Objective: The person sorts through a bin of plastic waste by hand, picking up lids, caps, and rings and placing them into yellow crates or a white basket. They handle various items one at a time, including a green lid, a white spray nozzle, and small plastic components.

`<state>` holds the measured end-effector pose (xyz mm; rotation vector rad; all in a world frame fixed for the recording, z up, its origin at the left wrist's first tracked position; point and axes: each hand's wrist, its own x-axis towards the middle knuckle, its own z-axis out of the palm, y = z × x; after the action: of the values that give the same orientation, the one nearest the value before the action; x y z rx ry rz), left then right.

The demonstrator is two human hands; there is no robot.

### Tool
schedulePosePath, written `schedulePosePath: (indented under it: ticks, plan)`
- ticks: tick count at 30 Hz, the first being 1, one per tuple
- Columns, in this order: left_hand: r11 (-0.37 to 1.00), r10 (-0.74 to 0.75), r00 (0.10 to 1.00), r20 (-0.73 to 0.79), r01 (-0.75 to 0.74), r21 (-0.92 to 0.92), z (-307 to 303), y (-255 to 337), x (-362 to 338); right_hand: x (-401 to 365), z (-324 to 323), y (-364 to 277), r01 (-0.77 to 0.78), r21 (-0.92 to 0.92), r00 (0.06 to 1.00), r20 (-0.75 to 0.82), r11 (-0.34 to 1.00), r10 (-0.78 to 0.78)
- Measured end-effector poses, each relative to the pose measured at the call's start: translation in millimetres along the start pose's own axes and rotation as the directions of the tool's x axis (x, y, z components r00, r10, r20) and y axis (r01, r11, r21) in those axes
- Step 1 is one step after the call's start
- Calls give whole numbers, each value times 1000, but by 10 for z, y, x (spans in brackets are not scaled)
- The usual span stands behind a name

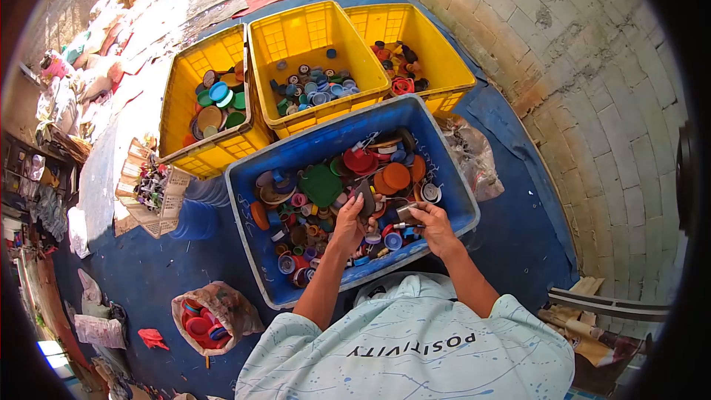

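A blue crate [252, 233] full of mixed plastic caps and lids stands right in front of me. Above its contents, my left hand [351, 221] is closed on a dark flat piece [365, 198], whose exact kind I cannot make out. My right hand [437, 228] pinches a small greyish-brown cap [406, 212] close to the crate's near right side. Around the hands lie a green square lid [321, 185], a red lid [360, 161], orange lids [396, 175] and many smaller caps.
Three yellow crates stand behind the blue one: left [178, 96] with lids, middle [318, 26] with bluish caps, right [437, 44] with red and dark pieces. Left are a cardboard box [174, 200] and a sack of red lids [237, 304]. A block wall [592, 104] rises at right.
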<state>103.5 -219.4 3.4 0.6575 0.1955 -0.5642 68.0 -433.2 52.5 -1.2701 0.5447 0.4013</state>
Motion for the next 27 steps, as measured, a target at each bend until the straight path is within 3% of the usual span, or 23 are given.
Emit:
schedulePosePath:
  ticks: [8,12,15,18,25,27]
  plan:
    - [997,-63,963,-261,51,-53,496,-23,240,254,-512,-230,63,304,998,6,951,-69]
    - [999,14,939,-343,-29,-40,801,-135,622,495,-882,-532,92,406,996,-28,909,-88]
    - [997,56,950,-308,-68,-28,1057,-243,1032,839,-1261,-744,109,446,994,-48,888,-98]
    - [997,81,914,-397,-81,18,1441,-354,1584,1286,-1651,-964,117,451,993,-46,885,-107]
    - [995,38,906,-422,-74,-70,2115,-242,3151,2399,-2066,-1602,14,487,999,-32,874,2]
    - [988,56,938,-342,-101,-115,2193,5,3520,2698,-1927,-2027,57,542,989,81,839,-120]
